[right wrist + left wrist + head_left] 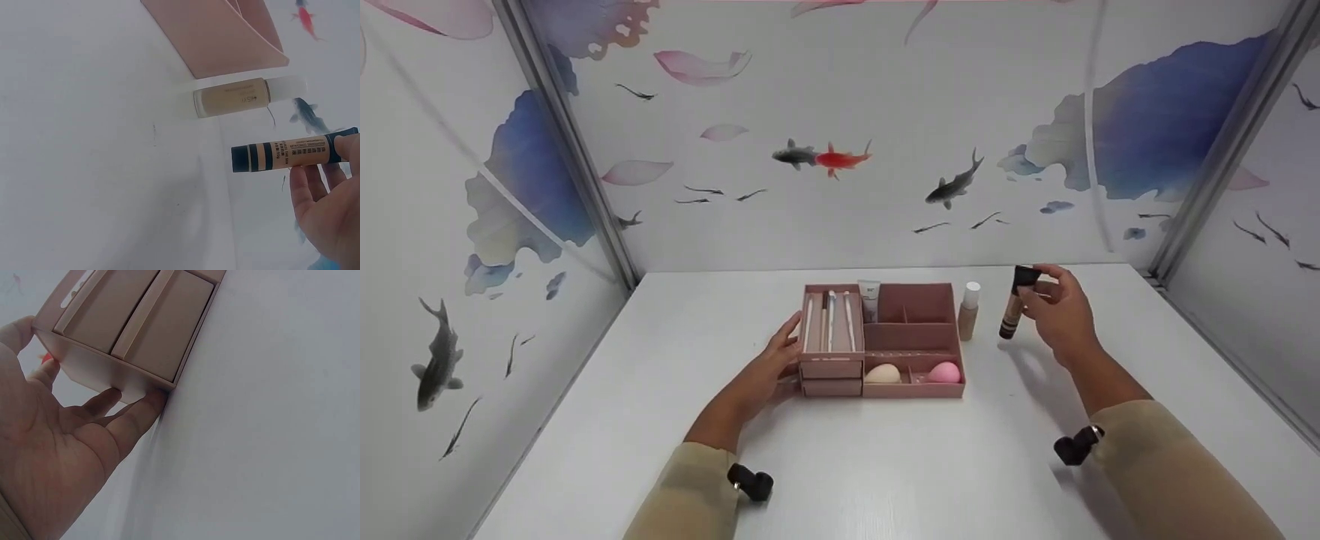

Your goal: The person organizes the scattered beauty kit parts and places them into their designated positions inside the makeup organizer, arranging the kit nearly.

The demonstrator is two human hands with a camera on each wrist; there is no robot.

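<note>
A brown-and-black concealer tube (295,152) is pinched near its upper black end by my right hand (1061,311). It is nearly upright, its banded end downward; whether that end touches the table I cannot tell. Just left of it a foundation bottle (968,313) with a white cap stands beside the pink organizer box (911,339). My left hand (62,433) rests its fingertips against the organizer's left side, fingers spread. Thin white-handled sticks (830,322) lie in the organizer's top left tray, and a white tube (869,301) stands behind the middle.
A cream makeup sponge (883,373) and a pink makeup sponge (944,373) sit in the organizer's front compartments. Two drawer fronts (163,326) face the near side. White table (870,465) surface surrounds the box, and printed panels (855,90) enclose the back and sides.
</note>
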